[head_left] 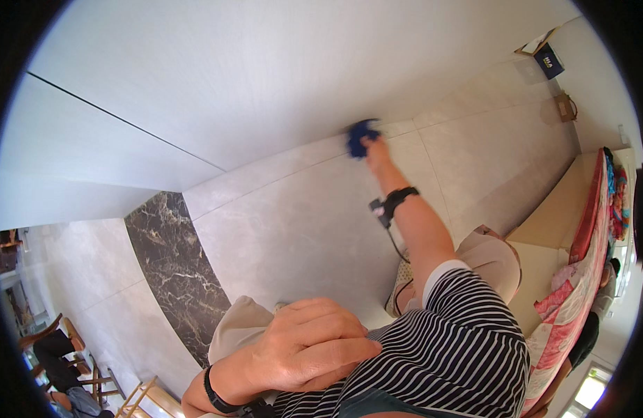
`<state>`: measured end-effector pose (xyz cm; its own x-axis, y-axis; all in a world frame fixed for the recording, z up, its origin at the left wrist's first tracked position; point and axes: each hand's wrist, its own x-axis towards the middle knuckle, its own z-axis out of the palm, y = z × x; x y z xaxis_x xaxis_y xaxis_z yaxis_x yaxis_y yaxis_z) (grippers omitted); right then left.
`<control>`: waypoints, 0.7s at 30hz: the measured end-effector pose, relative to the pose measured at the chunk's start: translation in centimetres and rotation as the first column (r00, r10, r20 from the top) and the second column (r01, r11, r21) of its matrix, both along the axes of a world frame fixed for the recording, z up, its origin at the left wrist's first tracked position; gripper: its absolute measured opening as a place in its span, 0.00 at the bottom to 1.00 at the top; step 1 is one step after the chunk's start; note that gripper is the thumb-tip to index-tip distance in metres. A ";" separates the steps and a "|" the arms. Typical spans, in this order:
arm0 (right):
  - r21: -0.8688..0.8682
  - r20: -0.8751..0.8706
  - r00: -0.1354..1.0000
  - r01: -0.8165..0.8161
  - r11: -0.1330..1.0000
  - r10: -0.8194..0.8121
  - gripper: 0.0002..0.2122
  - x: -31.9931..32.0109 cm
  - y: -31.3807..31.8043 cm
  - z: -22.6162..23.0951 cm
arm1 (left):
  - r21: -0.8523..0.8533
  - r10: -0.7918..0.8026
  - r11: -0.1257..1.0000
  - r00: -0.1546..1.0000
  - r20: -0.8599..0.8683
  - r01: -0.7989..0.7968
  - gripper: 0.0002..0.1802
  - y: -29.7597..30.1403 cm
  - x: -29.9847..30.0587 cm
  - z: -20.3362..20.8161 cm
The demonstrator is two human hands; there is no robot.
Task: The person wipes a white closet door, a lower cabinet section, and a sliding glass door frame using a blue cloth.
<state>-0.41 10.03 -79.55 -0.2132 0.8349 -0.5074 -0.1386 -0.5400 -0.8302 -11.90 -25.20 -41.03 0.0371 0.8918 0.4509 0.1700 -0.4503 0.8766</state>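
A dark blue cloth (359, 141) is bunched in my right hand (377, 152), slightly smeared by motion. It touches the seam where the white panel (266, 83) meets the grey tiled floor (293, 223), and my right arm is stretched far forward. My left hand (318, 345) rests in front of my striped shirt, its fingers bent and pressed together. The palm faces away, so whatever it may hold is hidden. Both wrists wear black straps; a small device with a cable hangs at the right one.
On the right stands a bed (551, 237) with red and pink bedding. A dark blue box (548, 61) and a brown bag (565, 107) sit by the far right wall. A dark marble strip (179, 272) crosses the floor. Wooden chairs (74, 334) stand at lower left.
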 end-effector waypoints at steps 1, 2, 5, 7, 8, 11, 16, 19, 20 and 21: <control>-0.048 0.157 0.973 -0.161 0.986 0.167 0.25 -4.2 -4.7 1.9 | -0.017 0.034 0.999 0.999 -0.014 -0.034 0.13 -0.3 -0.2 -0.2; -0.063 -0.052 0.954 -0.298 0.952 0.295 0.21 -6.2 -8.0 3.5 | -0.016 0.042 0.999 0.999 -0.017 -0.043 0.13 -0.3 -0.2 -0.2; -0.257 -0.478 0.850 -0.379 0.889 0.224 0.15 -9.3 -11.7 4.4 | 0.001 0.017 1.000 1.000 -0.022 -0.017 0.12 0.7 0.2 -0.3; -0.368 -0.439 0.895 -0.259 0.893 0.079 0.14 -10.6 -11.3 5.6 | 0.003 0.018 1.000 1.000 -0.018 -0.018 0.13 0.9 0.0 -0.5; -0.478 -0.385 0.920 -0.136 0.868 -0.068 0.14 -11.1 -11.0 6.3 | -0.005 0.021 1.000 1.000 -0.016 -0.022 0.13 0.9 0.0 -0.6; -0.436 -0.135 0.971 0.120 0.892 -0.197 0.14 -7.6 -4.1 7.1 | 0.022 0.023 1.000 0.999 -0.023 -0.022 0.14 0.6 0.2 -0.2; -0.267 -0.106 0.932 0.310 0.913 -0.347 0.13 4.1 9.3 12.5 | 0.051 -0.045 0.998 0.999 -0.004 0.045 0.14 0.3 0.1 0.1; -0.076 -0.257 0.907 0.326 0.942 -0.335 0.07 4.6 11.7 23.2 | 0.022 -0.041 0.999 0.999 0.017 0.041 0.13 0.0 0.4 -0.1; 0.057 -0.396 0.848 0.405 0.913 -0.352 0.06 3.5 10.3 26.9 | 0.009 -0.024 1.000 0.999 0.021 0.024 0.14 -0.1 0.4 -0.3; 0.264 -0.517 0.826 0.404 0.876 -0.225 0.06 3.6 9.3 30.2 | 0.013 -0.026 1.000 0.999 0.026 0.025 0.14 0.1 0.5 -0.3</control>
<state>3.24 19.29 -49.33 -0.0385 0.9959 -0.0820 -0.6594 -0.0869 -0.7467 -11.43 -25.09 -41.34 0.0479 0.8849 0.4633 0.1354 -0.4653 0.8747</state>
